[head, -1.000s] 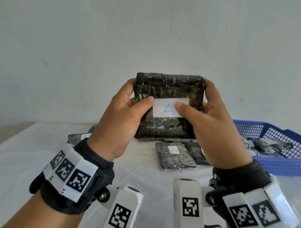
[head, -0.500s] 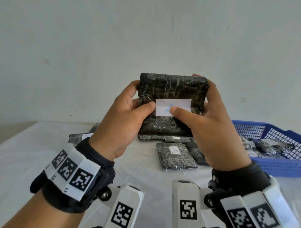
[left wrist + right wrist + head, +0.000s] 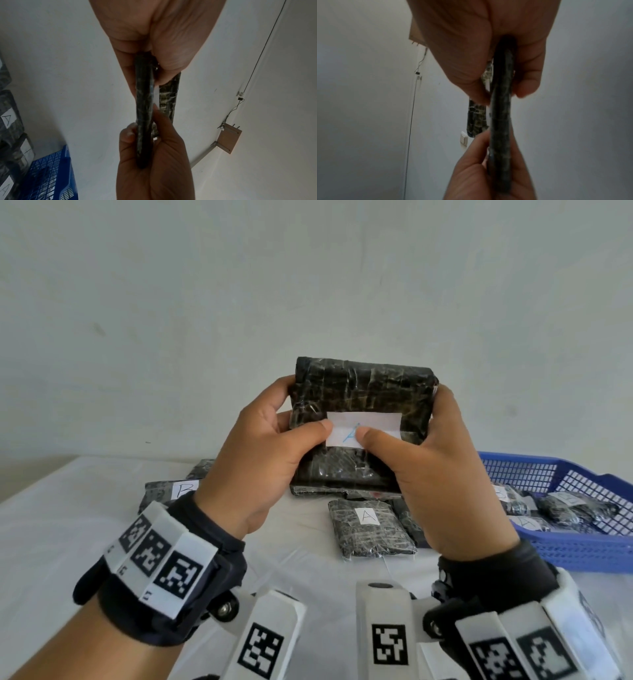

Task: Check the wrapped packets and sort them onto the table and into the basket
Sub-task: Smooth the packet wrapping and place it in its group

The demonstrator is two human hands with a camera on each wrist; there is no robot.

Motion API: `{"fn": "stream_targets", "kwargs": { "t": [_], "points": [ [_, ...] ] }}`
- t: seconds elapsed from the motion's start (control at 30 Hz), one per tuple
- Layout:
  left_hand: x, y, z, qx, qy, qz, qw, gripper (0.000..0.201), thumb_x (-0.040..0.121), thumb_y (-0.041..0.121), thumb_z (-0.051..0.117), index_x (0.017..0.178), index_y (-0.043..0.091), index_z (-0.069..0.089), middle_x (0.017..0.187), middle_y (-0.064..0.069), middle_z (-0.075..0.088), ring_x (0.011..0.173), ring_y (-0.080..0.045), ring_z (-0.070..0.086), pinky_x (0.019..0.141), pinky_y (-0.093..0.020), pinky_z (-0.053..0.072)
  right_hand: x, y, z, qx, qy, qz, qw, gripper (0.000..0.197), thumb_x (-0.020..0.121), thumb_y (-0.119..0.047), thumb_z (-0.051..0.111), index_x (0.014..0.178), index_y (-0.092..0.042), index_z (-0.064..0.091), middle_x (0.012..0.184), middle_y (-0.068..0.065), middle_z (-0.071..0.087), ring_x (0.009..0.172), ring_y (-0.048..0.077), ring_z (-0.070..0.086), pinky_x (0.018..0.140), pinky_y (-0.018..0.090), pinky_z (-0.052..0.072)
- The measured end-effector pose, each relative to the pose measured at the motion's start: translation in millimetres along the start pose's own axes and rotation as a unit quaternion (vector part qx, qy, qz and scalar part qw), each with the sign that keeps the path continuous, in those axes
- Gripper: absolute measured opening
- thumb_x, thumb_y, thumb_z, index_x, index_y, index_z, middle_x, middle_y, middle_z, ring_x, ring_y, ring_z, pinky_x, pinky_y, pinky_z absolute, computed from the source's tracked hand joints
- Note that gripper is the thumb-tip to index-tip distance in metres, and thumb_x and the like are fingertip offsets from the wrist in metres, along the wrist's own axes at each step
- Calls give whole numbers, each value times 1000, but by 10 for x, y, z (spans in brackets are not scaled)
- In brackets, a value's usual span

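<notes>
Head view, left to right. White cloth-covered table [image 3: 68, 525]: bare cloth at lower left of frame, far edge running along the pale wall. Flat black plastic-wrapped packet with white label reading "B" [image 3: 171, 491]: left of centre, lying on the cloth. Left hand [image 3: 260, 470]: fingers curled behind, thumb pressed to the front of the large black plastic-wrapped packet [image 3: 363, 419], held upright at frame centre, clear above the table. Its white paper label [image 3: 363, 429]: blue mark, partly hidden by both thumbs, not legible. Right hand [image 3: 445, 474]: same pinch on the packet's right edge. Small black wrapped packet labelled "A" [image 3: 368, 529]: on the cloth below the held one. Blue plastic mesh basket [image 3: 582, 553]: right edge of frame, holding several wrapped packets; their labels are unreadable.
</notes>
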State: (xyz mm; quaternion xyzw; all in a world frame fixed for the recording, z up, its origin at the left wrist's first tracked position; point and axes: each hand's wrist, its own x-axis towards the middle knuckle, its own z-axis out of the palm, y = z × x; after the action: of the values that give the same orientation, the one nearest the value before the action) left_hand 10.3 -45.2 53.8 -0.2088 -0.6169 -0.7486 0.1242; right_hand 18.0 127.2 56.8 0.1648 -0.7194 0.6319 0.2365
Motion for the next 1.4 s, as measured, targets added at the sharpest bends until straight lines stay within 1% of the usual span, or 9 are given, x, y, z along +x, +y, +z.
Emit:
{"fn": "stream_targets", "kwargs": {
  "t": [0.1,0.3,0.43,0.53,0.67,0.93,1.1,1.27,1.4],
  "points": [
    [-6,-8,21,-13,-15,-15,1000,38,95,-3,63,125,21,64,95,-11,76,86,-21,73,79,-35,63,-2,16,-14,28,34,-10,999,55,89,-3,79,129,-23,47,111,11,73,98,31,76,86,55,63],
    [13,57,-40,-75,-37,-58,995,44,95,0,62,132,21,62,103,-12,73,83,-18,73,65,-26,60,-19,-6,-2,104,64,6,993,52,86,-7,73,129,-25,50,115,16,70,85,31,75,81,62,62],
    [3,95,-22,-65,-41,-43,996,53,93,-8,62,132,27,61,93,-8,76,80,-16,74,64,-24,59,7,14,-37,148,55,25,987,46,93,2,71,130,-19,51,110,16,73,81,18,75,72,37,63],
    [8,116,-50,-67,-23,-18,997,52,90,-6,66,132,26,61,98,-9,78,87,-18,75,70,-27,61,17,7,-19,133,17,32,990,56,84,-7,77,134,-21,55,112,14,75,95,28,78,82,42,64],
    [-17,143,-42,-51,-61,-29,996,65,83,-4,71,138,28,56,107,-11,78,93,-20,76,73,-26,61,22,23,-22,102,21,0,995,49,89,-2,75,132,-19,60,112,11,77,98,31,78,89,52,63],
    [-27,132,-58,-39,-72,-14,997,63,85,-11,68,137,23,57,111,-12,78,96,-20,76,79,-26,60,23,21,-31,55,-51,-24,997,69,77,-24,86,139,-21,56,126,3,73,117,25,72,103,48,57],
    [-18,167,-89,-50,-85,-28,995,61,88,-9,64,137,26,57,113,-14,77,96,-20,76,75,-26,61,26,32,-84,95,-84,-15,992,62,88,1,80,141,-16,53,126,6,74,116,24,73,103,47,57],
    [-4,191,-122,-62,-88,-37,994,59,88,-6,63,137,27,59,117,-16,76,96,-22,76,71,-26,61,42,50,-112,147,-97,-12,984,62,86,-1,66,145,-14,52,130,8,72,122,28,70,108,50,52],
    [-1,197,-143,-66,-87,-42,993,59,92,-9,59,138,27,59,113,-12,77,96,-21,76,71,-26,61,44,53,-123,214,-117,-7,970,62,87,8,53,145,-11,52,131,10,73,124,28,69,104,38,55]
  ]
}}
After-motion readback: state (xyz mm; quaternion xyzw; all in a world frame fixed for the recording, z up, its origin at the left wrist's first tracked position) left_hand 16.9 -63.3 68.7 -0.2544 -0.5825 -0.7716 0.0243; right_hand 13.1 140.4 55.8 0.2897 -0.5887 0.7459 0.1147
